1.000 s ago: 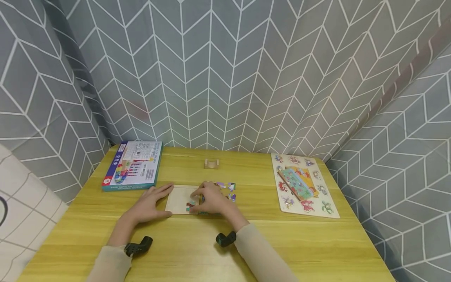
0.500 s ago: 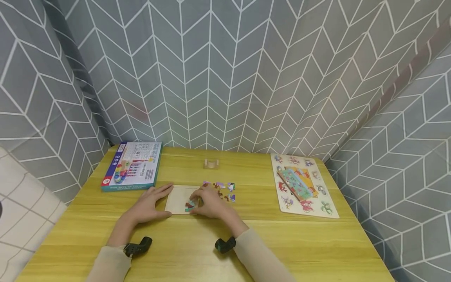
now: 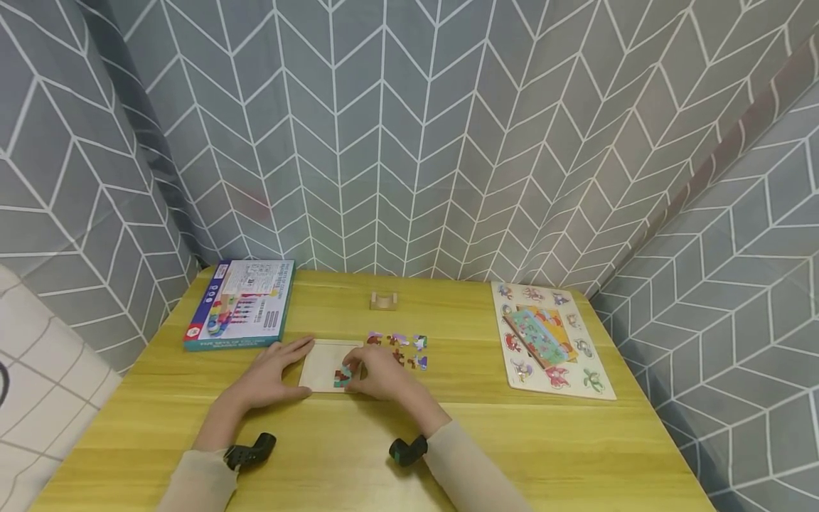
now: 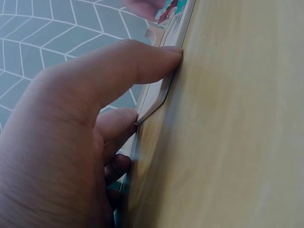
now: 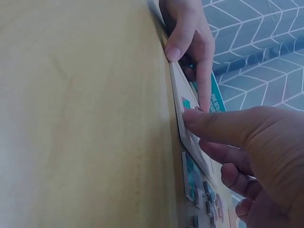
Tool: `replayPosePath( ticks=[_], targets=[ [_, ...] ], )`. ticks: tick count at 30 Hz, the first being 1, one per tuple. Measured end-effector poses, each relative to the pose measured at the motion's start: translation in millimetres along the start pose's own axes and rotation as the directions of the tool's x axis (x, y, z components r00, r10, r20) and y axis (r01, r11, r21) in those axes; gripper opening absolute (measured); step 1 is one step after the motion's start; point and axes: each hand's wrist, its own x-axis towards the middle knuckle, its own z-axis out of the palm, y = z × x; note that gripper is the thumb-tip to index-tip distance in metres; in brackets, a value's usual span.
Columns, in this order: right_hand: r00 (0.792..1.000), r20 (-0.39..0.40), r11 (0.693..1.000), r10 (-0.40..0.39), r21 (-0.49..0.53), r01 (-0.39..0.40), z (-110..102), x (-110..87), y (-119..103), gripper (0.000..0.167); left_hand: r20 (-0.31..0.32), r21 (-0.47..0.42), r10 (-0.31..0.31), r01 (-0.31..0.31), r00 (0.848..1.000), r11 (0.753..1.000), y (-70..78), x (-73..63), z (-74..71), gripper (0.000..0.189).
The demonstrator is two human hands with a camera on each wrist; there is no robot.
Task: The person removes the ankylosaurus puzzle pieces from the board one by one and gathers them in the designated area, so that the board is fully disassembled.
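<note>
A shallow wooden puzzle tray point(image 3: 316, 366) lies on the table, mostly bare, with a few joined teal and brown jigsaw pieces point(image 3: 340, 379) in its near right corner. My left hand point(image 3: 265, 377) grips the tray's left end, the thumb at the near corner and the index finger at the far one. At the right end, my right hand point(image 3: 382, 373) pinches a teal jigsaw piece point(image 3: 348, 370) against the joined ones. The right thumb point(image 5: 194, 118) presses low over the tray in the right wrist view. Part of that piece is hidden by the fingers.
Several loose jigsaw pieces point(image 3: 398, 339) lie right of the tray. A small wooden block with a curved notch point(image 3: 384, 302) stands behind. At the back left is a flat toy box point(image 3: 246, 302); at the right, a picture board point(image 3: 521, 386) with puzzle cards point(image 3: 540, 338) on it.
My right hand has shifted slightly left and toward me, uncovering more loose pieces behind it. The teal piece sits lower against the joined ones. My left hand stays on the tray.
</note>
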Motion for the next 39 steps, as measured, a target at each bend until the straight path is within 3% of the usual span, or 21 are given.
replayPosePath(
  ticks=[20, 24, 28, 32, 36, 39],
  targets=[
    [0.999, 0.05, 1.0, 0.006, 0.018, -0.007, -5.1, -0.8, -0.5, 0.036, 0.008, -0.03, -0.002, 0.003, 1.0, 1.0, 1.5, -0.9, 6.8, 0.095],
    [1.0, -0.022, 0.997, -0.019, 0.068, 0.021, -7.8, -13.3, 8.2, 0.031, 0.008, -0.02, 0.005, -0.005, 1.0, 1.0, 2.2, 0.4, 8.4, 0.096],
    [0.988, -0.151, 0.992, -0.015, 0.12, 0.033, -15.3, -36.5, 24.9, 0.031, 0.005, -0.02, 0.017, -0.017, 1.0, 1.0, 2.3, 2.0, 8.0, 0.096],
    [0.966, -0.253, 0.986, 0.062, 0.165, -0.02, -20.9, -64.2, 43.2, 0.031, 0.003, -0.015, 0.023, -0.023, 1.0, 1.0, 0.2, 2.6, 6.2, 0.096],
    [0.944, -0.297, 0.975, 0.146, 0.203, -0.087, -20.3, -88.7, 57.5, 0.031, -0.004, -0.013, 0.022, -0.022, 1.0, 1.0, -2.5, 1.4, 3.4, 0.096],
    [0.932, -0.323, 0.973, 0.167, 0.205, -0.103, -18.7, -102.2, 64.4, 0.031, -0.001, -0.014, 0.02, -0.02, 1.0, 1.0, -3.4, 0.6, 2.5, 0.096]
  ],
)
